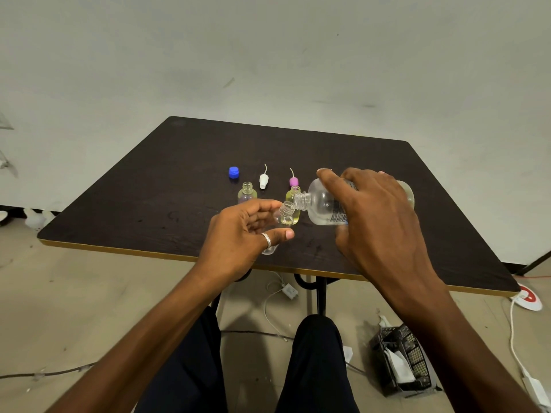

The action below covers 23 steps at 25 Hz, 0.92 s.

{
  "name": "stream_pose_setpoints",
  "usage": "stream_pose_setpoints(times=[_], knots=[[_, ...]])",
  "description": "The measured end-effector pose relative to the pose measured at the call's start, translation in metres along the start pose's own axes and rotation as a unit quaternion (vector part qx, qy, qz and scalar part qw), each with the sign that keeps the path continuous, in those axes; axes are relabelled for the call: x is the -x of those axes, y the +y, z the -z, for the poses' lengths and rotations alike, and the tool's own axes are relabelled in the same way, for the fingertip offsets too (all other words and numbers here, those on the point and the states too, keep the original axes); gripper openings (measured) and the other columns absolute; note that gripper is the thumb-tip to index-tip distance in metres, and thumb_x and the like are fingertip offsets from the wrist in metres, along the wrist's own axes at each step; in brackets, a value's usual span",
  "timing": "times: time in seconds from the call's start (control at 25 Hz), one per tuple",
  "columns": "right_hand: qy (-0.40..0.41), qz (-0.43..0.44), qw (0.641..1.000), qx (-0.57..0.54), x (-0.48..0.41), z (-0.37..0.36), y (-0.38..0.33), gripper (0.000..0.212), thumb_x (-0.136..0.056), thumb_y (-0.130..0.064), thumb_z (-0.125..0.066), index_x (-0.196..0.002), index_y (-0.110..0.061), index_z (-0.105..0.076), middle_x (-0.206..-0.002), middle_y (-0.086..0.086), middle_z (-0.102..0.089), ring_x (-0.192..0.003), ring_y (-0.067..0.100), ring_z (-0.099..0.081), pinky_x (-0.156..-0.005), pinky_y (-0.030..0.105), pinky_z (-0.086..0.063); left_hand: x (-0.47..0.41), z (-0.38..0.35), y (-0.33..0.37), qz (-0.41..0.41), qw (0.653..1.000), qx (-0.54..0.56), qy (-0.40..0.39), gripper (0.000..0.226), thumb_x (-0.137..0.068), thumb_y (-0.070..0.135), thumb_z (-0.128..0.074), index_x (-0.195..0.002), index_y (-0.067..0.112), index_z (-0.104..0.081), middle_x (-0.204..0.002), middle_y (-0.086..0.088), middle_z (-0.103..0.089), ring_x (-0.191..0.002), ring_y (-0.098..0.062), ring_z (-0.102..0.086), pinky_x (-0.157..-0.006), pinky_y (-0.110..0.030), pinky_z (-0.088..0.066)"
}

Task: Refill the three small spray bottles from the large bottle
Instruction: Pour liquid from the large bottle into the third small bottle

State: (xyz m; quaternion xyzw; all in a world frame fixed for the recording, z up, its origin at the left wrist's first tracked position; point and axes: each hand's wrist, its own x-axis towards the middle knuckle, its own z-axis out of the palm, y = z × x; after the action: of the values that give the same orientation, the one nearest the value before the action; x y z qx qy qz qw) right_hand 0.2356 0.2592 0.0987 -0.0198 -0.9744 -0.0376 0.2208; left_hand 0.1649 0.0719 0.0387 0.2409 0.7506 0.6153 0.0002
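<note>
A large clear plastic bottle with a printed label [322, 204] is held almost on its side above a dark brown wooden table with a yellow edge [149, 186], gripped by the right hand [378, 222], whose fingers are curled over the top of the body and whose thumb is tucked beneath it. Its open threaded neck is brought right up to the mouth of a small clear uncapped bottle [286, 211], which is tilted towards it and cradled in the left hand [247, 236]; that hand's fingers are loosely curled round the little bottle, with the thumb, on which a silver ring is worn, laid across its lower part. Just behind the two mouths a second small open bottle of yellow liquid [295, 217] is stood upright on the table, and a third small open bottle [247, 193] is stood to the left of it. Further back, a blue screw cap [234, 172], a white spray head with a dip tube [263, 180] and a pink spray head with a dip tube [293, 180] are laid out in a row. A black mesh basket [402, 359] is seen on the floor.
</note>
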Motion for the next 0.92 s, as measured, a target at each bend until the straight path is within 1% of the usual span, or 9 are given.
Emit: stream_pose_setpoints(times=[0.16,0.28,0.4,0.56,0.76,0.92], knots=[[-0.002,0.002,1.0,0.0,-0.0013,-0.0001,0.0012,0.08,-0.072,-0.018,-0.077,-0.143,-0.024,-0.041,-0.127,0.012,-0.056,-0.117,0.032,-0.051,-0.105,0.048,-0.035,-0.0004,-0.0002,0.0,-0.001,1.0,-0.002,0.0,0.049,-0.068,0.023,-0.087,-0.106,0.043,-0.063,-0.099,0.026,-0.069,-0.099,0.01,-0.067,-0.08,-0.007,-0.051],[-0.008,0.003,1.0,0.001,-0.0018,-0.0004,0.0019,0.081,-0.075,-0.021,-0.077,-0.145,-0.025,-0.038,-0.131,0.011,-0.054,-0.12,0.031,-0.049,-0.107,0.046,-0.033,-0.0006,0.0,0.0,0.0,1.0,0.0,-0.001,0.049,-0.067,0.024,-0.087,-0.107,0.043,-0.063,-0.101,0.023,-0.07,-0.099,0.008,-0.067,-0.081,-0.009,-0.052],[-0.002,0.004,1.0,-0.002,-0.0013,-0.0004,0.0015,0.08,-0.073,-0.02,-0.077,-0.144,-0.024,-0.04,-0.129,0.013,-0.055,-0.119,0.032,-0.05,-0.107,0.047,-0.034,0.0,0.0001,0.0001,0.0,1.0,0.005,-0.002,0.049,-0.067,0.024,-0.087,-0.107,0.042,-0.064,-0.103,0.022,-0.071,-0.099,0.008,-0.068,-0.081,-0.009,-0.052],[0.001,0.007,1.0,0.002,-0.0016,-0.0004,0.0019,0.081,-0.072,-0.019,-0.078,-0.144,-0.023,-0.041,-0.129,0.013,-0.056,-0.119,0.033,-0.051,-0.106,0.048,-0.034,-0.0001,-0.0001,0.0008,0.001,1.0,0.002,-0.002,0.049,-0.067,0.023,-0.087,-0.104,0.045,-0.063,-0.096,0.027,-0.068,-0.097,0.012,-0.066,-0.077,-0.006,-0.05],[0.009,0.009,1.0,0.003,-0.0014,-0.0019,0.0014,0.082,-0.068,-0.018,-0.081,-0.141,-0.022,-0.043,-0.125,0.014,-0.058,-0.115,0.034,-0.053,-0.103,0.05,-0.037,-0.0005,-0.0005,0.0004,-0.005,1.0,-0.002,-0.003,0.049,-0.068,0.021,-0.087,-0.103,0.045,-0.063,-0.092,0.03,-0.069,-0.097,0.012,-0.066,-0.077,-0.005,-0.049],[0.015,0.01,1.0,0.003,-0.0016,-0.0026,0.0018,0.082,-0.067,-0.016,-0.081,-0.141,-0.021,-0.044,-0.123,0.015,-0.058,-0.114,0.035,-0.054,-0.103,0.05,-0.037,-0.0003,-0.0003,0.0013,0.0,1.0,0.001,-0.004,0.048,-0.064,0.031,-0.085,-0.105,0.045,-0.063,-0.098,0.026,-0.069,-0.098,0.011,-0.066,-0.078,-0.006,-0.05]])
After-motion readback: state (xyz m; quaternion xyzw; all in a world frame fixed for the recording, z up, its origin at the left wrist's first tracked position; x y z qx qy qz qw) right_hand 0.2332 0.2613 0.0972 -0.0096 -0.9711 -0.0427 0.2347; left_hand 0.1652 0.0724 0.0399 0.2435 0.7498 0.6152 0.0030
